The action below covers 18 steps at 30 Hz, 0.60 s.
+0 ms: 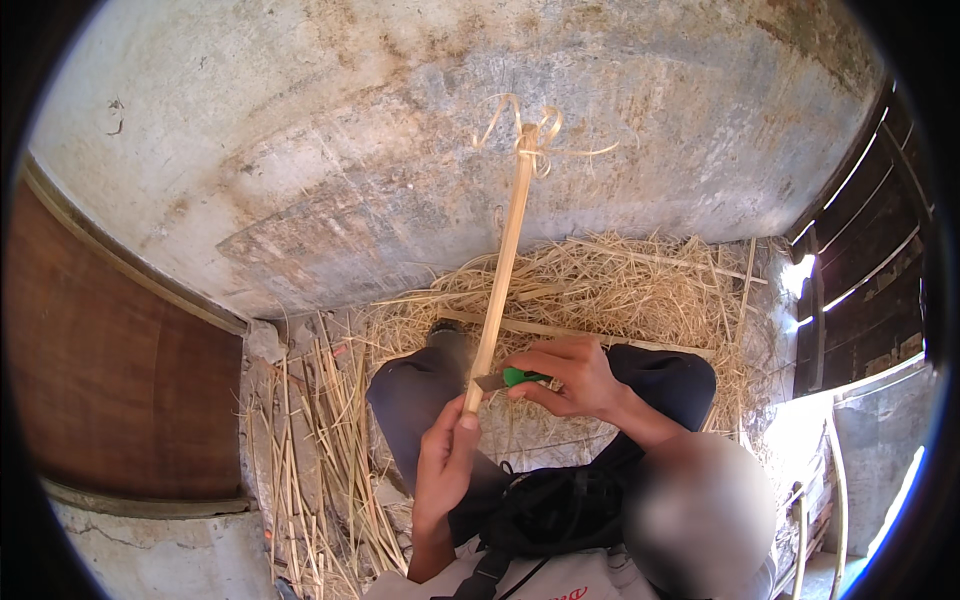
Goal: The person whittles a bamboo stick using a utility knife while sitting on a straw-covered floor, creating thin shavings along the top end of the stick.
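Note:
My left hand (pixel 449 457) is closed round the lower end of a long pale bamboo strip (pixel 505 265), which slants up and away from me toward the wall. Thin curled shavings (pixel 545 133) hang at its far tip. In my right hand (pixel 570 378) is a knife with a green handle (pixel 519 376). The short, dark blade (pixel 490 382) lies against the strip just above my left hand. The rest of the handle is hidden inside my right fingers.
A heap of shavings (pixel 620 285) lies beyond my bent legs, against a stained wall (pixel 400 160). Several thin sticks (pixel 315 450) are strewn at my left, beside a brown wooden panel (pixel 130 370). Dark slatted boards (pixel 865 265) stand at the right. A black bag (pixel 565 510) rests at my waist.

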Motion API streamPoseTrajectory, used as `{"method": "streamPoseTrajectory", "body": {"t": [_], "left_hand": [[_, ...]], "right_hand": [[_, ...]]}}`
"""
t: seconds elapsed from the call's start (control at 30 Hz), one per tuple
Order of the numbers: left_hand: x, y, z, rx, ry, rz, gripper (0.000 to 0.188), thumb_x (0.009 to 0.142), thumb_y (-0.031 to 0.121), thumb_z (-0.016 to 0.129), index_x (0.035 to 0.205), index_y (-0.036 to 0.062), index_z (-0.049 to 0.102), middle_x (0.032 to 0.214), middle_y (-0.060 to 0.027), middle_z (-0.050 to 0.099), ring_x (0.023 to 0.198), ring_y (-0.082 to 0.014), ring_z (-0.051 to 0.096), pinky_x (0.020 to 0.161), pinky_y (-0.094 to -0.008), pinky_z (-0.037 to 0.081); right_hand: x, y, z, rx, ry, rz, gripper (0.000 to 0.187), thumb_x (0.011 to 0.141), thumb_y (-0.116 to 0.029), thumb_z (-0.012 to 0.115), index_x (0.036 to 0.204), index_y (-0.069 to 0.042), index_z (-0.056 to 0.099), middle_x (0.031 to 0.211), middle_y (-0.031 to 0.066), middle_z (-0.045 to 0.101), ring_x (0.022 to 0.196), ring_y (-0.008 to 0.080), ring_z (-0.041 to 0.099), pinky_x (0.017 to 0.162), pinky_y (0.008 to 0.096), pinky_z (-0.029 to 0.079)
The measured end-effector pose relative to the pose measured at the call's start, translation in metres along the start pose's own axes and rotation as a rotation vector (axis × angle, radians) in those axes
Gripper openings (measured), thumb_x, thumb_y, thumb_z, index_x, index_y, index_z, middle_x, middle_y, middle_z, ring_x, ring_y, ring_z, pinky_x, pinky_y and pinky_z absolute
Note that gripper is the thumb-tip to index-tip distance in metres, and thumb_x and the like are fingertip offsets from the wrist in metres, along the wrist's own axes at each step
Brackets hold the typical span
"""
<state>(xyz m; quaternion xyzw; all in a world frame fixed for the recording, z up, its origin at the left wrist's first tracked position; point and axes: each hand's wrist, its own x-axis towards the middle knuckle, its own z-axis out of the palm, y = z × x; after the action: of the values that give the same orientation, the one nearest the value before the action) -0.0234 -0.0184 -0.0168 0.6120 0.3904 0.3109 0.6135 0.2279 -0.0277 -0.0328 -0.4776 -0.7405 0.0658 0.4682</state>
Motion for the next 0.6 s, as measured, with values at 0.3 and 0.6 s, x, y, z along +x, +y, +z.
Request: {"method": "streamPoseTrajectory", "body": {"t": [0.3, 0.6], "left_hand": [[-0.0012, -0.0021, 0.0015, -0.002, 0.091, -0.019, 0.037, 0.116, 0.025, 0.057, 0.142, 0.0001, 0.065, 0.079, 0.0099, 0.046, 0.067, -0.0003, 0.036, 0.058, -0.0217, 0.027], [-0.002, 0.0027, 0.0026, -0.013, 0.085, -0.043, 0.035, 0.116, 0.021, 0.058, 0.141, -0.0019, 0.066, 0.083, 0.009, 0.049, 0.073, -0.0014, 0.039, 0.063, -0.0226, 0.029]], "right_hand": [[0.0036, -0.0078, 0.0, -0.13, 0.047, -0.006, 0.034, 0.087, -0.039, 0.088, 0.113, -0.018, 0.081, 0.081, -0.0001, 0.073, 0.06, 0.0216, 0.068, 0.053, 0.0357, 0.051], [0.0035, -0.0066, 0.0003, -0.164, 0.068, -0.007, 0.034, 0.087, -0.04, 0.088, 0.112, -0.018, 0.081, 0.076, -0.0006, 0.069, 0.057, 0.0216, 0.065, 0.052, 0.036, 0.049]]}}
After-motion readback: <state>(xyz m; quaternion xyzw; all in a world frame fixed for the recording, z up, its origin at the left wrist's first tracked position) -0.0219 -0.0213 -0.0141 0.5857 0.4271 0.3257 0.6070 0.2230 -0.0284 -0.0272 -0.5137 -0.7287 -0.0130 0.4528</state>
